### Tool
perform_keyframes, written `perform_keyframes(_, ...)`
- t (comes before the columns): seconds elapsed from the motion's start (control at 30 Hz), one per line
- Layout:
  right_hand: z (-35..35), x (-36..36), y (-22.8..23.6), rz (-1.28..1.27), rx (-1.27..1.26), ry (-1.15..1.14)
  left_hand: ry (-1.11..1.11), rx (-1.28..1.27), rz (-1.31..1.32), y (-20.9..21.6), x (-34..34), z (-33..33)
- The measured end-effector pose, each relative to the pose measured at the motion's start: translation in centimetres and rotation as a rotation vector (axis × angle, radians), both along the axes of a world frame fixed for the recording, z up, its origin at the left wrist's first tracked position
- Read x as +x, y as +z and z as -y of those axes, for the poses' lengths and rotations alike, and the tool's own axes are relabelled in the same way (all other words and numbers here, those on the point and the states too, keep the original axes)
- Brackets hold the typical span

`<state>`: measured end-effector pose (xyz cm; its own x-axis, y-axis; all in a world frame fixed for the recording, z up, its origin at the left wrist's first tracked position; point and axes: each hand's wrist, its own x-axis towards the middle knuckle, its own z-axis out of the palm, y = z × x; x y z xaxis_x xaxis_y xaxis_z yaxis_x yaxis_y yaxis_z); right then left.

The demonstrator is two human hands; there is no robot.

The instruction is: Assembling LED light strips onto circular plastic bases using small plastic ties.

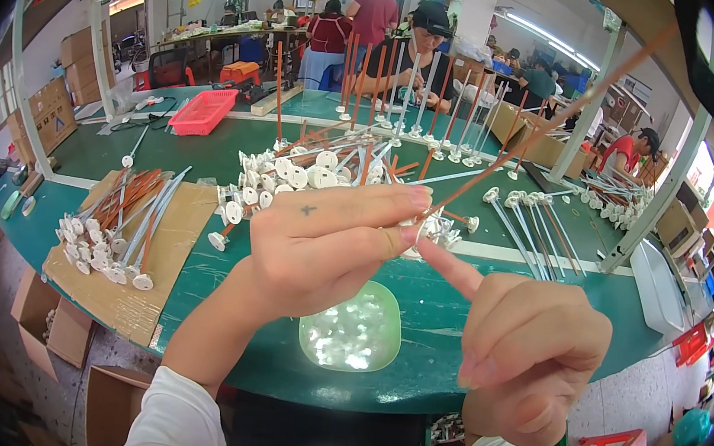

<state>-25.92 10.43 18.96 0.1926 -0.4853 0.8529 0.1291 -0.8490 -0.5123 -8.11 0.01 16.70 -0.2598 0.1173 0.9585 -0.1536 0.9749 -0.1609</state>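
Note:
My left hand (321,232) reaches across the middle, its fingers pinching the lower end of a long thin brown rod (597,90). The rod slants up to the far right. At its pinched end a white round base (419,234) shows partly, the fingers hiding the rest. Against that base rests the extended index fingertip of my right hand (526,354); its other fingers are curled, and I see nothing held in them. Below my left hand sits a light green bowl (347,363) of small shiny clear pieces. Behind it lies a pile of white-based rods (283,176).
Cardboard (134,313) on the left bears brown and pale rods. Several rods stand upright at the back, and more lie at right. A red basket (203,111) sits far left, a white tub (659,290) at right. A co-worker (409,63) works opposite.

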Motion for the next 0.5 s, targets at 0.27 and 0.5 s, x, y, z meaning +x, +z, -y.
perform_keyframes(0.27,-0.15,-0.24,0.11,0.062,0.032,-0.039,-0.027,-0.005,-0.019,0.05,-0.14,0.16)
perform_keyframes(0.5,0.08,-0.04,-0.06,0.063,0.001,-0.038,-0.068,0.019,-0.008,0.01,-0.16,0.02)
